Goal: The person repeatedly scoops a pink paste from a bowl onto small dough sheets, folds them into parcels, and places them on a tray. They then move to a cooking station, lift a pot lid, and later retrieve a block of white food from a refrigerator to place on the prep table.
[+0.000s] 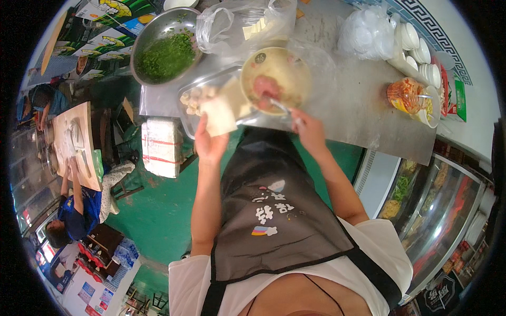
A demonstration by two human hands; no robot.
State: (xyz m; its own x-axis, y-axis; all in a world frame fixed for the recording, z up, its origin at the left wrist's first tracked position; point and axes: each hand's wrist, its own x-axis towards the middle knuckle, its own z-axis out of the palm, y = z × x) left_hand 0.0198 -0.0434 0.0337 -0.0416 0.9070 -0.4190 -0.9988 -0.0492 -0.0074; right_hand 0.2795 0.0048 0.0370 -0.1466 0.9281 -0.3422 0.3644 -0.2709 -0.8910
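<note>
My left hand point(211, 144) holds a pale square dough wrapper point(219, 116) over a metal tray point(187, 125). Folded wontons point(193, 100) lie in that tray, with more wrappers point(236, 96) beside them. In my right hand point(308, 128) is a thin utensil point(280, 106), its tip in pink minced meat point(267, 89) inside a cream bowl point(298, 83). Motion blur hides the shape of the utensil's tip. A large steel bowl point(134, 65) of chopped greens point(168, 55) stands beyond the tray, to the left. Clear plastic bags point(272, 12) with pale wrappers point(257, 28) lie behind the cream bowl.
On the steel table point(355, 98) stand a jar of red sauce point(405, 94), stacked white bowls point(429, 75) and a bagged stack of plastic containers point(365, 33). A white foam box point(161, 148) is left of me. Another person point(79, 205) works at a wooden board point(89, 142) farther left.
</note>
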